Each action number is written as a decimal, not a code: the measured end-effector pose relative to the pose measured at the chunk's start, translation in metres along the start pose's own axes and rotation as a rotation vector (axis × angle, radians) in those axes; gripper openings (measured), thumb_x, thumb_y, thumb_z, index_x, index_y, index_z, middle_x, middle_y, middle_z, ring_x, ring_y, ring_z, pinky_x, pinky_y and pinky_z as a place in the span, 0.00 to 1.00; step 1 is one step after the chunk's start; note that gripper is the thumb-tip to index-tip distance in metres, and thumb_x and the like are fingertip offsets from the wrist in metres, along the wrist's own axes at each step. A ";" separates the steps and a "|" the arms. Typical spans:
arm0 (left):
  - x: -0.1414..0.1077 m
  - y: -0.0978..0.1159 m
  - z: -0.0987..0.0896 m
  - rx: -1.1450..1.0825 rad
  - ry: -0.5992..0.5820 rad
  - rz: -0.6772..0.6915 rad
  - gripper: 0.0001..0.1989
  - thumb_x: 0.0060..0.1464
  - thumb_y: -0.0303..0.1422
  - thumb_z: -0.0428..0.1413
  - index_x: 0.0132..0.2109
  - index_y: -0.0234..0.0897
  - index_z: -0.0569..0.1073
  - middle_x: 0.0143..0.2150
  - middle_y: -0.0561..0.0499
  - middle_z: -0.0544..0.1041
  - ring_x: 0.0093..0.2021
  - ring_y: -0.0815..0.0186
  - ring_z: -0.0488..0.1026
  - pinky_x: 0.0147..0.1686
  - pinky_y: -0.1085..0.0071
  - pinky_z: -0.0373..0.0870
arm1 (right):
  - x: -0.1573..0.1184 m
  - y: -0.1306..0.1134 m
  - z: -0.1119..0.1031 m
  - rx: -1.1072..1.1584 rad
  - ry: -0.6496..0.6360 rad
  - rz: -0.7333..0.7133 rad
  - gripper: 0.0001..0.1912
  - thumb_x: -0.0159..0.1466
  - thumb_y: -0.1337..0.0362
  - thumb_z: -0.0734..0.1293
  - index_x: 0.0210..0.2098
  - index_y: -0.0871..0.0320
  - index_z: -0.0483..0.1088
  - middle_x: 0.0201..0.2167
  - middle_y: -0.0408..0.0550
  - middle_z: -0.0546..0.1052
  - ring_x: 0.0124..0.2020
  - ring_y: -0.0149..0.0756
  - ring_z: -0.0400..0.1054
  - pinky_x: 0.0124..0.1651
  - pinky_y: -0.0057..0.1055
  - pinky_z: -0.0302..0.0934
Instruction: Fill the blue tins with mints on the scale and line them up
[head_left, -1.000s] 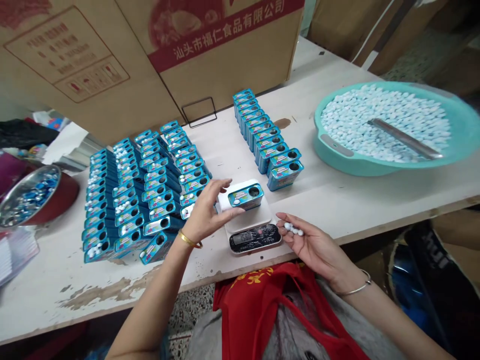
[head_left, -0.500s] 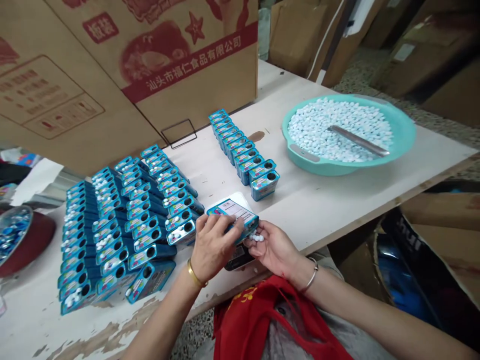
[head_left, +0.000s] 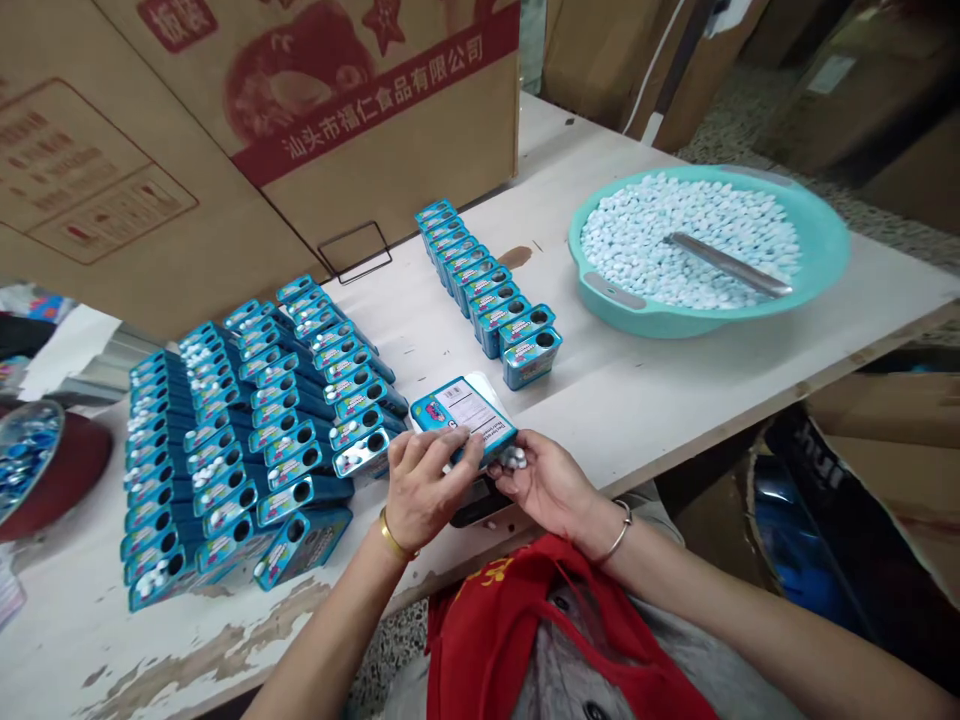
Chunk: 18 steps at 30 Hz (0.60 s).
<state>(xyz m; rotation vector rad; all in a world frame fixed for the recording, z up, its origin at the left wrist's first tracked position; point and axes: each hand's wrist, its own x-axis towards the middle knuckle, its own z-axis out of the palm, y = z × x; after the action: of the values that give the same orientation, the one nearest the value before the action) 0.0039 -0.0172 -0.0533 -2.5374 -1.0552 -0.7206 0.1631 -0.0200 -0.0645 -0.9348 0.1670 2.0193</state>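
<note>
Over worktop (head_left: pixel 630 405), grasps likely light, stiff tin (head_left: pixel 466 412) in left hand (head_left: pixel 426 485), best held by edges; cups pellets (head_left: pixel 513 457) in right hand (head_left: pixel 553 485).

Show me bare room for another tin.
Bare tabletop lies between the single tin row and the green basin, between basin and front edge, and between that row and the packed tin block. Crowded: that block, and around the scale, where left hand, right hand and held tin meet.
</note>
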 end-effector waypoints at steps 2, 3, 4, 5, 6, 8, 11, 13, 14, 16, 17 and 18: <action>0.000 -0.002 0.002 -0.077 -0.025 -0.066 0.16 0.51 0.25 0.57 0.48 0.40 0.69 0.42 0.47 0.76 0.40 0.62 0.68 0.40 0.63 0.58 | 0.000 -0.001 0.000 -0.008 -0.005 -0.013 0.11 0.61 0.71 0.56 0.29 0.61 0.70 0.22 0.44 0.73 0.18 0.26 0.62 0.17 0.22 0.56; 0.000 -0.004 0.004 -0.144 -0.040 -0.112 0.17 0.50 0.26 0.57 0.49 0.40 0.68 0.42 0.47 0.75 0.40 0.61 0.68 0.40 0.63 0.59 | 0.000 -0.002 0.000 -0.012 -0.005 -0.022 0.11 0.61 0.70 0.57 0.29 0.60 0.69 0.21 0.43 0.73 0.18 0.26 0.62 0.18 0.22 0.57; 0.000 -0.005 0.005 -0.224 -0.051 -0.164 0.18 0.50 0.27 0.57 0.50 0.39 0.67 0.43 0.46 0.74 0.40 0.61 0.67 0.40 0.64 0.60 | 0.000 -0.003 -0.001 -0.016 -0.002 -0.032 0.10 0.61 0.70 0.57 0.28 0.60 0.69 0.21 0.43 0.72 0.19 0.26 0.63 0.19 0.22 0.57; 0.001 -0.007 0.007 -0.308 -0.058 -0.218 0.19 0.50 0.28 0.57 0.50 0.39 0.67 0.43 0.46 0.73 0.41 0.61 0.67 0.40 0.64 0.61 | -0.001 -0.004 -0.003 -0.023 0.000 -0.039 0.10 0.61 0.70 0.58 0.28 0.59 0.69 0.21 0.42 0.72 0.19 0.26 0.63 0.20 0.22 0.58; 0.001 -0.008 0.009 -0.386 -0.061 -0.275 0.19 0.50 0.28 0.57 0.51 0.39 0.66 0.43 0.47 0.72 0.42 0.62 0.67 0.40 0.65 0.62 | -0.002 -0.006 -0.005 -0.034 0.002 -0.042 0.10 0.61 0.69 0.58 0.27 0.60 0.69 0.20 0.43 0.72 0.19 0.26 0.63 0.20 0.22 0.57; 0.003 -0.011 0.014 -0.504 -0.060 -0.379 0.18 0.51 0.29 0.57 0.50 0.39 0.66 0.42 0.48 0.71 0.42 0.63 0.67 0.42 0.66 0.64 | -0.005 -0.011 -0.010 -0.060 0.007 -0.033 0.10 0.61 0.67 0.59 0.27 0.61 0.70 0.20 0.44 0.71 0.20 0.26 0.63 0.20 0.22 0.57; 0.004 -0.013 0.022 -0.605 -0.055 -0.478 0.16 0.51 0.31 0.59 0.47 0.38 0.67 0.40 0.50 0.71 0.41 0.65 0.68 0.42 0.68 0.65 | -0.014 -0.016 -0.023 -0.160 0.010 -0.027 0.09 0.60 0.65 0.63 0.27 0.63 0.70 0.21 0.45 0.71 0.20 0.24 0.63 0.18 0.20 0.52; 0.004 -0.015 0.025 -0.626 -0.056 -0.515 0.16 0.52 0.34 0.59 0.47 0.38 0.67 0.40 0.50 0.72 0.40 0.65 0.69 0.41 0.69 0.66 | -0.022 -0.017 -0.034 -0.332 -0.039 -0.056 0.09 0.59 0.61 0.66 0.28 0.62 0.70 0.20 0.42 0.69 0.16 0.20 0.56 0.15 0.19 0.44; 0.003 -0.015 0.026 -0.625 -0.061 -0.524 0.17 0.52 0.36 0.58 0.48 0.38 0.67 0.41 0.49 0.72 0.40 0.65 0.69 0.41 0.69 0.66 | -0.026 -0.016 -0.040 -0.456 -0.074 -0.066 0.11 0.59 0.59 0.66 0.29 0.62 0.71 0.19 0.40 0.67 0.14 0.19 0.51 0.15 0.20 0.40; 0.000 -0.014 0.025 -0.584 -0.068 -0.517 0.21 0.52 0.39 0.58 0.51 0.38 0.65 0.45 0.47 0.71 0.44 0.63 0.69 0.44 0.66 0.67 | -0.033 -0.012 -0.053 -0.753 -0.132 -0.086 0.14 0.60 0.54 0.64 0.32 0.60 0.71 0.17 0.37 0.64 0.14 0.20 0.47 0.16 0.21 0.40; -0.002 -0.013 0.023 -0.545 -0.059 -0.506 0.24 0.51 0.40 0.59 0.53 0.38 0.64 0.47 0.45 0.70 0.47 0.62 0.68 0.46 0.64 0.66 | -0.035 -0.009 -0.059 -0.918 -0.153 -0.118 0.15 0.61 0.53 0.63 0.33 0.59 0.71 0.17 0.37 0.65 0.15 0.22 0.51 0.17 0.22 0.44; -0.005 -0.012 0.020 -0.496 -0.032 -0.497 0.26 0.51 0.41 0.59 0.55 0.38 0.63 0.49 0.44 0.69 0.49 0.60 0.67 0.48 0.62 0.66 | -0.037 -0.005 -0.066 -1.088 -0.177 -0.178 0.15 0.62 0.52 0.62 0.34 0.58 0.71 0.19 0.40 0.68 0.18 0.25 0.57 0.21 0.23 0.50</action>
<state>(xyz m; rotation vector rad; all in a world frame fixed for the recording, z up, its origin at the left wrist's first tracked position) -0.0007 -0.0027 -0.0718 -2.6979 -1.7337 -1.2007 0.2157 -0.0700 -0.0853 -1.3143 -1.1726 1.9537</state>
